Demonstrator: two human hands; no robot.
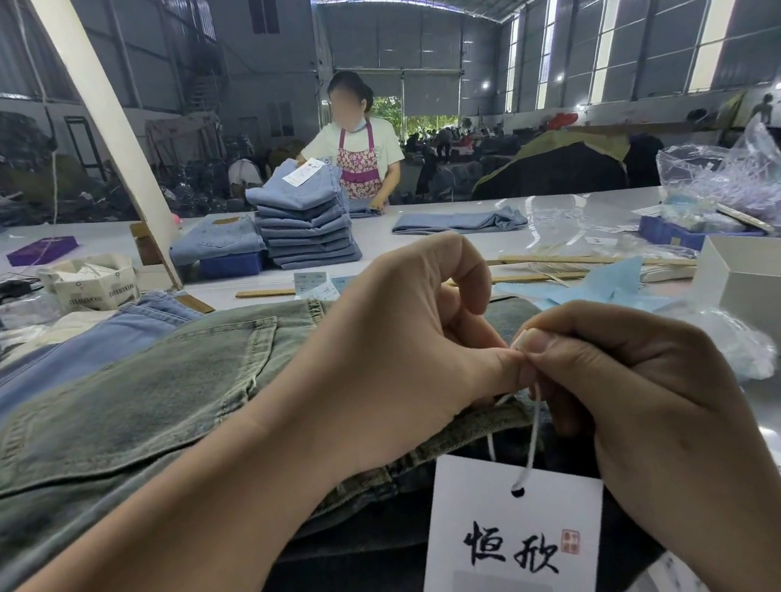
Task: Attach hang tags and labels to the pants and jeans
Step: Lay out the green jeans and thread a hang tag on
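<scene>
Grey-green jeans (138, 402) lie in front of me, back pocket up, waistband toward the lower middle. A white hang tag (509, 545) printed with black characters and "1103#" hangs by a white string (533, 435) at the waistband. My left hand (400, 358) and my right hand (633, 390) meet above the waistband. Both pinch the upper end of the string between thumb and fingertips. How the string passes through the jeans is hidden behind my fingers.
Light blue jeans (69, 352) lie to the left. A stack of folded jeans (307, 222) stands across the table (565, 222), where a person in an apron (357, 153) works. White boxes (777, 290), blue bins, wooden sticks and a plastic bag of strings (735, 178) sit at right.
</scene>
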